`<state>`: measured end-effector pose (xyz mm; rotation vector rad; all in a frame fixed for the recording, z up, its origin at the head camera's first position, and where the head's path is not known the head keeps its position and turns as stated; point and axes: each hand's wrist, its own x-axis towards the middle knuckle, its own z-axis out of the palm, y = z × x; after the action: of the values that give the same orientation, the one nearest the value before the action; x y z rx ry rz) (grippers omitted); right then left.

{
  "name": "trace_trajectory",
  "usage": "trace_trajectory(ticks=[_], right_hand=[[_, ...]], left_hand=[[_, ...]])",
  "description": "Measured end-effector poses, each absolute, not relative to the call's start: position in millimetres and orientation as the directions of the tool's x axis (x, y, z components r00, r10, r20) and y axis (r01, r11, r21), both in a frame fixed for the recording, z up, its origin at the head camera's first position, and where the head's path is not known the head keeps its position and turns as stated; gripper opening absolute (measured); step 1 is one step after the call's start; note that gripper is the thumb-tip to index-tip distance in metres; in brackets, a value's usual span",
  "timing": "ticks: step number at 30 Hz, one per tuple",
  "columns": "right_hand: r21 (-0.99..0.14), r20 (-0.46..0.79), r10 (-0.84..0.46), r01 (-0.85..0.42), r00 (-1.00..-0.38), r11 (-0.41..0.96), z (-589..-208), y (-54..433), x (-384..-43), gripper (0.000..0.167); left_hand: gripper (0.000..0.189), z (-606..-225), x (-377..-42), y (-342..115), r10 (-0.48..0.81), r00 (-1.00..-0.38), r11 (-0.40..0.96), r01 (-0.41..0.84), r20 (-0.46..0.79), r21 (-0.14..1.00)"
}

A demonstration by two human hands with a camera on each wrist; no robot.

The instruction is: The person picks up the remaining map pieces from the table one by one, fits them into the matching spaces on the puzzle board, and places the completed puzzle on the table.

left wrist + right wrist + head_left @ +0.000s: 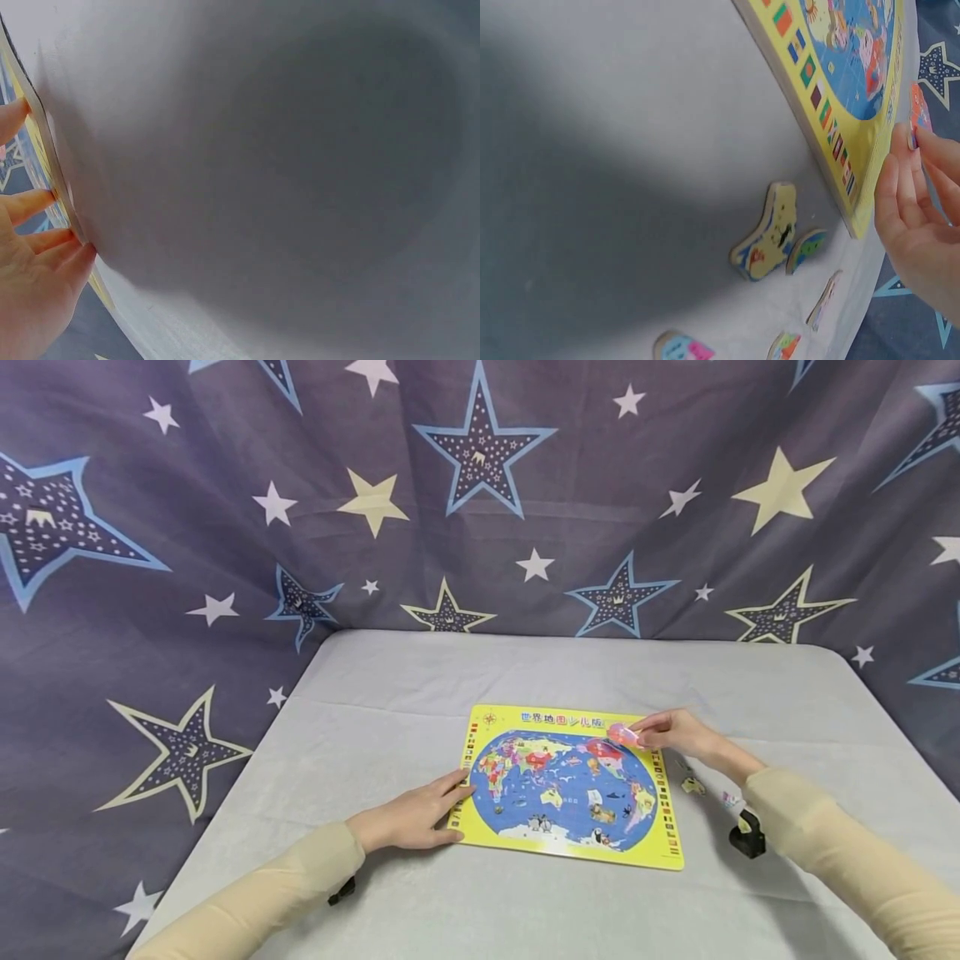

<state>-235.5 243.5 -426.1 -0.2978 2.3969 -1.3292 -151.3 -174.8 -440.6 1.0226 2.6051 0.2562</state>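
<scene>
A yellow-bordered world map puzzle board (570, 853) lies flat on the table. My left hand (408, 814) rests at its left edge, fingers fairly straight on the border and the thumb near the lower left corner. In the left wrist view, the fingertips (52, 193) touch the board's edge. My right hand (678, 737) pinches a pink-red puzzle piece (622, 734) between thumb and fingers, over the upper right part of the board. The right wrist view shows this puzzle piece (919, 112) held at the fingertips, tilted up from the board.
Right of the board lie several loose wooden pieces, among them a yellow piece (769, 232), a small blue-green piece (806, 249) and a blue-pink piece (682, 347). Grey cloth (375, 693) covers the table. A star-patterned curtain (420, 485) hangs behind and at the sides.
</scene>
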Motion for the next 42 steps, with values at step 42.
trace_trajectory(ticks=[42], right_hand=[[-0.823, -0.247, -0.347, 0.007, -0.905, 0.567, -436.5, 219.9, -236.0, 0.025]], left_hand=[[0.068, -443.7, -152.6, -176.9, 0.709, -0.677, 0.7, 0.642, -0.197, 0.313]])
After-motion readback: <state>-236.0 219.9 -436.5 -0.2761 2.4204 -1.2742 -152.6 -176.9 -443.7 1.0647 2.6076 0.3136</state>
